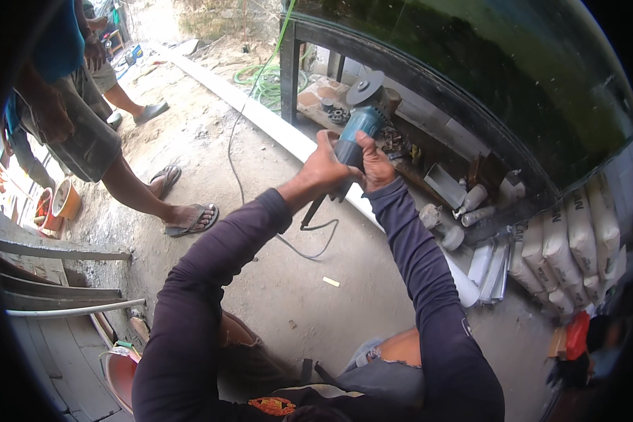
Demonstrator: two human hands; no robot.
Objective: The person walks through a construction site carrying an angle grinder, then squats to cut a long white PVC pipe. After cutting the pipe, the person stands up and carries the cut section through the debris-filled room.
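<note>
Both of my arms reach forward in dark sleeves, holding up a teal and black angle grinder (359, 125). My left hand (323, 167) is wrapped round the rear of its body. My right hand (377, 163) grips the other side, its thumb up against the teal housing. A grey cutting disc (365, 88) sits at the far end, pointing away from me. From the grinder's back a black cord (312, 211) hangs down and loops onto the ground. Beneath the grinder a long white pipe (288, 141) runs across the floor. Whether the disc spins I cannot tell.
A person in sandals (193, 219) stands at the left, another behind. A dark-framed glass tank (485, 63) fills the right, with bottles (475, 197) and scrap below. Stacked bags (563, 246) stand at right. A pink bucket (123, 376) and planks (56, 352) lie at lower left.
</note>
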